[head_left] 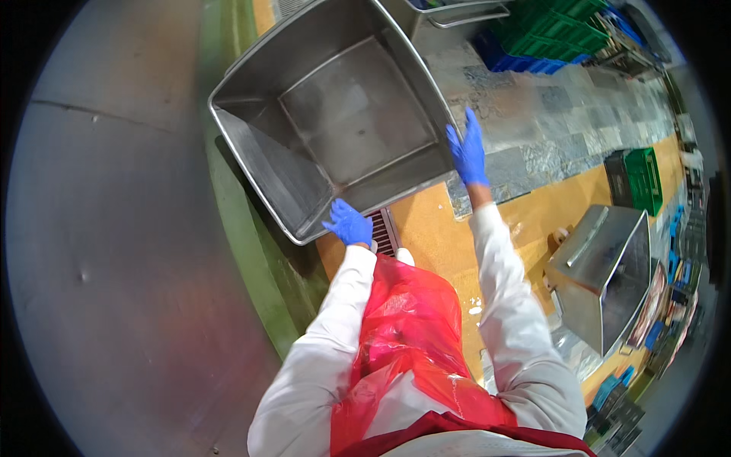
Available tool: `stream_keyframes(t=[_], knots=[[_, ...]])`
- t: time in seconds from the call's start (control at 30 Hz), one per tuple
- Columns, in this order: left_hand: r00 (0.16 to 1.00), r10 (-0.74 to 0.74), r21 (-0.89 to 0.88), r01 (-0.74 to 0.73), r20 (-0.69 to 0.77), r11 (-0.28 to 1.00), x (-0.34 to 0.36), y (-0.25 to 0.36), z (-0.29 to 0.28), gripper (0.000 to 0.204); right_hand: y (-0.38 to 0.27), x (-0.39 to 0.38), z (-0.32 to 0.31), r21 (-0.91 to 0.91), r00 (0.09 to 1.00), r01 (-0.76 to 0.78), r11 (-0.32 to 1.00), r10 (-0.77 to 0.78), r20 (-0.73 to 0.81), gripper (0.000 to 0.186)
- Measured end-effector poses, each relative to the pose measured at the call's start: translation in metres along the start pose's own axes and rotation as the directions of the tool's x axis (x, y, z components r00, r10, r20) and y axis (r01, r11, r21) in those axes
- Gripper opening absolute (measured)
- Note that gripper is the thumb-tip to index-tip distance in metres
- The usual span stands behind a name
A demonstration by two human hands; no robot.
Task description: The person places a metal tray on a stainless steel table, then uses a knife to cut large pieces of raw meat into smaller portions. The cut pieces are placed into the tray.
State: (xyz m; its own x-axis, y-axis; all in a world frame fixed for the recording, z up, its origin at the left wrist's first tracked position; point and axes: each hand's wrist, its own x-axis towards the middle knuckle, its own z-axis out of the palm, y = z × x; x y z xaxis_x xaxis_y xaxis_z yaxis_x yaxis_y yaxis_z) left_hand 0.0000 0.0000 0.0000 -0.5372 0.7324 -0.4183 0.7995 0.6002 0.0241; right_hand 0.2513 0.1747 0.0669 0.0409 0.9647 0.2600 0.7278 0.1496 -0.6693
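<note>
A large steel tub [358,114] with a rolled rim stands in front of me, its bare metal inside showing. My left hand [349,222], in a blue glove, is at the near rim close to the left corner, with its fingers spread. At the right-hand rim, near its closest corner, is my right hand [468,152], gloved in blue too. Its fingers are stretched out and apart; whether the palm presses on the metal I cannot tell. White sleeves cover both arms, and a red plastic apron [411,320] hangs between them.
A grey metal wall [114,244] and a green kerb [251,259] run along my left. Near my feet lies a floor drain [386,232]. To the right stand another steel tub [598,266] and a green crate [643,181]. Stacked green crates [548,30] are at the far right.
</note>
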Motion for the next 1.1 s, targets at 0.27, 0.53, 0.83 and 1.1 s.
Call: stream_keyframes(t=[0.27,0.53,0.83,1.1], knots=[[0.721,0.649,-0.078,-0.681,-0.244,0.728,0.139,0.073,0.019,0.011,0.057,-0.368,-0.114,0.072,0.63,-0.76,0.646,0.76,-0.161,0.065],[0.746,0.625,0.213,-0.588,-0.23,0.781,0.217,0.123,0.025,0.017,0.0,-0.597,-0.138,0.144,0.272,-0.942,0.304,0.94,-0.205,0.057],[0.771,0.615,0.326,-0.546,-0.165,0.772,0.173,0.125,0.011,0.015,-0.056,-0.7,-0.076,0.097,0.194,-0.98,0.176,0.952,0.238,0.036],[0.801,0.552,0.349,-0.461,-0.231,0.816,0.104,0.102,0.118,0.014,-0.033,-0.69,-0.145,0.277,0.203,-0.949,0.15,0.964,0.174,0.031]])
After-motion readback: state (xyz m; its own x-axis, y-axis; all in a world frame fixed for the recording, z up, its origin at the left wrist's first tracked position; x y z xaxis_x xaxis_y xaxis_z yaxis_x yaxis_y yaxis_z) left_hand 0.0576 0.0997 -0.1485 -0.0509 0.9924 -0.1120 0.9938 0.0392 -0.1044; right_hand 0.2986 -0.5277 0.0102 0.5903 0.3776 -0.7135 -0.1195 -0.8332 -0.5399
